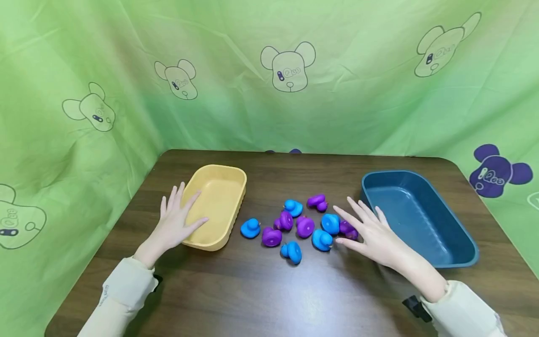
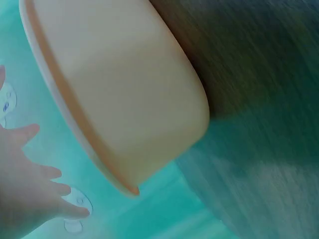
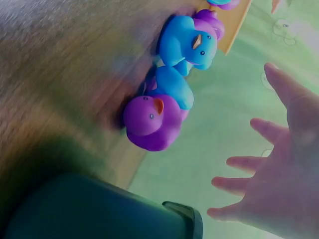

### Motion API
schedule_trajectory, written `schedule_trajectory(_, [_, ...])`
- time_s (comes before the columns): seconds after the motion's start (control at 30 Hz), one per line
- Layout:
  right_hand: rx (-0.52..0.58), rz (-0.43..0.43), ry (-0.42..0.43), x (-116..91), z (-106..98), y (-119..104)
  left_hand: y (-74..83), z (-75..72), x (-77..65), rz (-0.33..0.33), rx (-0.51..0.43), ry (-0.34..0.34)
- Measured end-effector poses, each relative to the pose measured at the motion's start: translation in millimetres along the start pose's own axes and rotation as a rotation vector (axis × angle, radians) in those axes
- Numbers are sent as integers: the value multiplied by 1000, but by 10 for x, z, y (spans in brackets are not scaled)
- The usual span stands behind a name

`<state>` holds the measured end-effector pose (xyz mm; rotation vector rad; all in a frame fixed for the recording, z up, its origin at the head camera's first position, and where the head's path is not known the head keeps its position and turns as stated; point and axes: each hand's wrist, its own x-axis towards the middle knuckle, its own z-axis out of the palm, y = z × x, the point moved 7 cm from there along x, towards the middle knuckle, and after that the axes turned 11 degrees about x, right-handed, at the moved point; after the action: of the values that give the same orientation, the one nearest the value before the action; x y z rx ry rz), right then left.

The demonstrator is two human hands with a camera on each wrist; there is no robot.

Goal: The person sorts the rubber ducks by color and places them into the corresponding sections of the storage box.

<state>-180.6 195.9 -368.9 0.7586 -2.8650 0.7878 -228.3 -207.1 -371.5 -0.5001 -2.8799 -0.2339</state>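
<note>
Toy ducks (image 1: 305,227), 5 blue, 5 purple, dot the worktop (image 1: 236,295); left grip (image 1: 174,223) and right grip (image 1: 375,235) spread wide, holding nothing.

Purple ducks (image 1: 305,227), blue ducks (image 1: 251,228)

We get lettering mostly on the green cloth (image 1: 227,117), inside its printed animal heads. On the outlined centre head (image 1: 289,61) we read a stylised Q plus two rounded characters, e's or 8's; we can't tell which. The purple head (image 1: 493,183) at right carries a similar mark in pale lines. On the other outlined heads we find it too small or slanted to confirm. Small grey letters on the left sleeve (image 1: 126,285): we can't read them.
</note>
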Motion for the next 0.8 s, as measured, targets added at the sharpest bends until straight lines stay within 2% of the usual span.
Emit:
schedule_trajectory(0.27, [109,-25,-38,34,91,-49,-168,-62,-91,-42,-91,39])
schedule_trajectory(0.57, [161,-96,-45,69,189,-122,-373,-52,-164,-101,-188,73])
schedule_trajectory(0.8, [213,-72,-80,96,270,-141,-519,-15,-218,-150,-243,66])
